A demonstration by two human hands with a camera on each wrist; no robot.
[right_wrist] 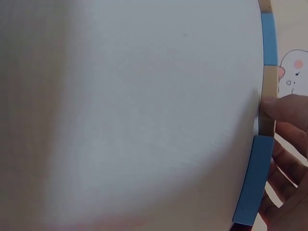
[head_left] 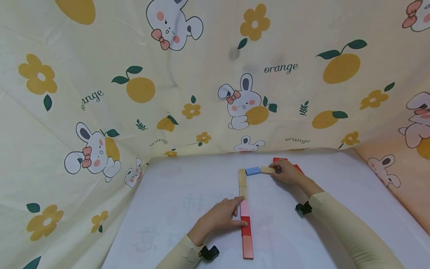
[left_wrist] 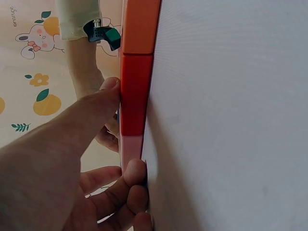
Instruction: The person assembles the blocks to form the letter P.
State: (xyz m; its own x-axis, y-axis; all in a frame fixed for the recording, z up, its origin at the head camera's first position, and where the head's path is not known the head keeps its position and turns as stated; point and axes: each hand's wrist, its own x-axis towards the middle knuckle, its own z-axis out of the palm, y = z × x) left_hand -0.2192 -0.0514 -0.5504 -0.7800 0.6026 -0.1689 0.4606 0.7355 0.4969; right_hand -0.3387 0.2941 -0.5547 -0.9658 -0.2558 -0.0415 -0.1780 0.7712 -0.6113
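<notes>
A column of flat wooden blocks runs up the middle of the table in the head view: two natural wood blocks (head_left: pixel 242 178), a pink block (head_left: pixel 244 208), a red block (head_left: pixel 246 226) and an orange-pink block (head_left: pixel 248 247). My left hand (head_left: pixel 220 216) rests along its left side, thumb touching the red block, index finger near the pink block's top. From the column's far end, a blue block (head_left: pixel 253 171) and another natural wood block (head_left: pixel 267 170) extend rightward. My right hand (head_left: pixel 288 172) pinches that wood block, with the thumb on its near side. A second blue block (right_wrist: pixel 253 180) adjoins it in the right wrist view.
Red blocks (head_left: pixel 280 159) lie behind and beside the right hand, partly covered by it. The white tabletop (head_left: pixel 168 209) is bordered by a hanging cloth (head_left: pixel 201 74) printed with rabbits and oranges. Each wrist wears a small black camera (head_left: pixel 209 253).
</notes>
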